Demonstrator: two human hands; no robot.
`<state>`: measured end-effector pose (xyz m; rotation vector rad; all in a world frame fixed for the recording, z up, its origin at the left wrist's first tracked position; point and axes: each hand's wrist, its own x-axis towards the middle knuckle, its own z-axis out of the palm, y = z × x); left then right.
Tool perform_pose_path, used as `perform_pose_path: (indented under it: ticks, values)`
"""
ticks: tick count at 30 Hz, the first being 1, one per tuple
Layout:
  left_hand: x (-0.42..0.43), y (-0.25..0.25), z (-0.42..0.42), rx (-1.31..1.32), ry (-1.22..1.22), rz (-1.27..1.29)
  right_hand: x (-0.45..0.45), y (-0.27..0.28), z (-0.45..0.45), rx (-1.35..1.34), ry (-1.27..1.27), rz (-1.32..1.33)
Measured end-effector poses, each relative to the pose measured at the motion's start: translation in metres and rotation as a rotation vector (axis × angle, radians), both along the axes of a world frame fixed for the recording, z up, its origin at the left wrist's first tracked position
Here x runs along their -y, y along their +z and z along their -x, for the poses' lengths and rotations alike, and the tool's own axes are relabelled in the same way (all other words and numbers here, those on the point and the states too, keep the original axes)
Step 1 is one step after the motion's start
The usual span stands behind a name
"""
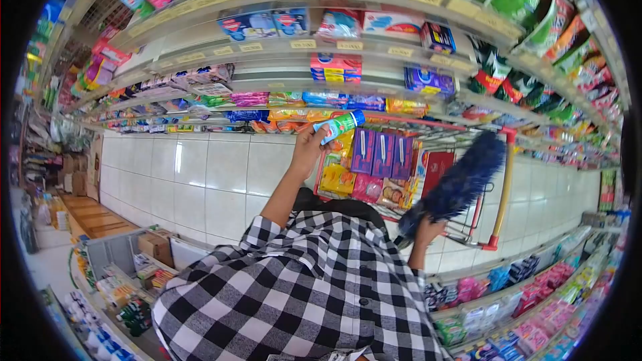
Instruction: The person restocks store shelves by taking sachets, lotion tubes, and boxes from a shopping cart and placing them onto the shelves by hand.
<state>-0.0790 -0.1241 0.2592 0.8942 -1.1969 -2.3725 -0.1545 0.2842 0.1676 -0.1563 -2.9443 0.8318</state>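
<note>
My left hand (307, 152) is closed around a small green and light-blue tube (340, 127) with a blue cap, held tilted with the cap up to the right. Behind the tube, past my fingers, are a shopping cart's red rim and the lower shelf. My right hand (429, 230) grips a dark blue fluffy duster (463, 177), which slants up to the right across the cart. Beneath both lies the shopping cart (503, 194) with red and yellow edges. Inside it sit purple boxes (382, 154), yellow packs (338, 179) and a pink pack (367, 188).
Stocked shelves (294, 47) with yellow price tags run along the far side. Another shelf (498, 299) of pink and blue packs stands behind on the right. At lower left is a grey crate (115, 252) with cartons. White floor tiles (224, 164) lie left of the cart.
</note>
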Motion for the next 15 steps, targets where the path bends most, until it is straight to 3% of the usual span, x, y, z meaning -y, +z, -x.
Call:
perform_pose_path:
  ticks: [1, 3, 7, 9, 10, 12, 14, 15]
  values:
    - [0.007, 0.009, 0.003, -0.020, 0.018, -0.002, 0.001, -0.009, -0.003, 0.060, 0.112, -0.166]
    - [0.021, 0.023, 0.006, 0.004, 0.051, -0.046, 0.025, 0.008, -0.004, 0.235, 0.106, -0.267]
    - [0.052, 0.061, -0.008, -0.070, -0.036, 0.017, 0.036, 0.012, 0.021, 0.393, 0.048, -0.210]
    - [0.067, 0.082, -0.019, -0.059, -0.002, 0.020, 0.024, -0.008, 0.034, 0.608, -0.019, -0.305]
    - [0.084, 0.086, -0.029, -0.033, -0.037, 0.071, 0.036, -0.013, 0.023, 0.578, -0.014, -0.291]
    - [0.120, 0.085, -0.045, -0.011, -0.079, 0.203, 0.068, -0.011, 0.006, 0.085, -0.105, -0.563]
    - [0.156, 0.083, -0.063, -0.056, -0.077, 0.287, 0.116, 0.011, -0.009, -0.041, -0.086, -0.460]
    - [0.132, 0.104, -0.054, -0.054, -0.093, 0.384, 0.105, 0.043, -0.009, -0.115, -0.066, -0.342]
